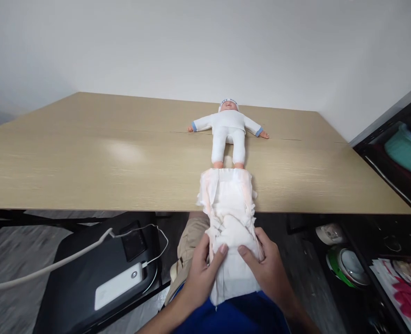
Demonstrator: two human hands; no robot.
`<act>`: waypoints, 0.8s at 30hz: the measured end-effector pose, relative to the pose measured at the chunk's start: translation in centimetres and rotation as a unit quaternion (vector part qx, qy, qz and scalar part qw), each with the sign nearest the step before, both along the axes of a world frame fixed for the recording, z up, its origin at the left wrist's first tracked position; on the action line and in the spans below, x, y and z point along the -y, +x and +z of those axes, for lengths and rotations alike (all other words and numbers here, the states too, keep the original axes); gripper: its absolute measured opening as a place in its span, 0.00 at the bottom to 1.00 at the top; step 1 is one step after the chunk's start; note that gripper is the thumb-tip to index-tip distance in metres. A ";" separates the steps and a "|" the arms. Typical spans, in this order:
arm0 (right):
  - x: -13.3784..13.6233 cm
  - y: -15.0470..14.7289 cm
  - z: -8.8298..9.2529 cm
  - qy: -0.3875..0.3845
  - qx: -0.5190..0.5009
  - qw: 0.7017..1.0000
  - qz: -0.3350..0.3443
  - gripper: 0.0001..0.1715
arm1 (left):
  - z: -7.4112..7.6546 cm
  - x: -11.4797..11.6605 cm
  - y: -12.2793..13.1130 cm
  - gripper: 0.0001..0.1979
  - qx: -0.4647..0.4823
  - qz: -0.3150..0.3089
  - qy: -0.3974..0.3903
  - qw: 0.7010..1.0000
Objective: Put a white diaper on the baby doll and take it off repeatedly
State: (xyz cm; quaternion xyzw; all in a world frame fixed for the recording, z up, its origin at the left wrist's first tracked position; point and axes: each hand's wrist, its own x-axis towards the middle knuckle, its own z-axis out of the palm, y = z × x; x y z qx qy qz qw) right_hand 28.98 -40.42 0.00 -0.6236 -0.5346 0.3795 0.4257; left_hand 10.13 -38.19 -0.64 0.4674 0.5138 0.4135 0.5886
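Observation:
An unfolded white diaper (231, 195) stretches from the tabletop over its front edge toward my lap, its inner side up and its edges ruffled. My left hand (203, 264) grips its left side, thumb on top and fingers underneath. On the opposite side my right hand (266, 262) holds it the same way, also closed. Just beyond the diaper's far end, a baby doll (228, 132) lies on its back with arms spread and feet toward me. It wears a white outfit with blue cuffs and a printed white cap.
The wooden table (87, 162) meets a pale wall. At lower left, a black seat (76, 278) bears a white power bank (119, 286), a dark phone (133, 241) and cables. Shelves at right hold a green folded item (407, 148), a green-and-white container (347, 266) and pink-and-white packaging (405, 297).

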 end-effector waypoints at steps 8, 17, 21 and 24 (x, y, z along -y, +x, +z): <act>0.4 0.9 -5.0 0.101 0.154 0.978 -0.100 0.27 | -2.8 -0.8 -0.1 0.34 0.027 -0.012 -0.095 0.995; -7.0 -0.8 0.5 0.198 0.326 0.920 0.087 0.33 | -4.0 0.2 1.2 0.34 0.016 0.004 -0.087 0.996; -11.3 -1.7 -0.7 0.144 0.380 0.904 0.131 0.38 | -2.8 -0.3 0.5 0.23 -0.051 -0.026 -0.055 0.997; -12.7 -2.1 -1.7 0.132 0.398 0.897 0.136 0.38 | -1.1 -1.9 -1.5 0.15 -0.196 -0.068 0.066 0.976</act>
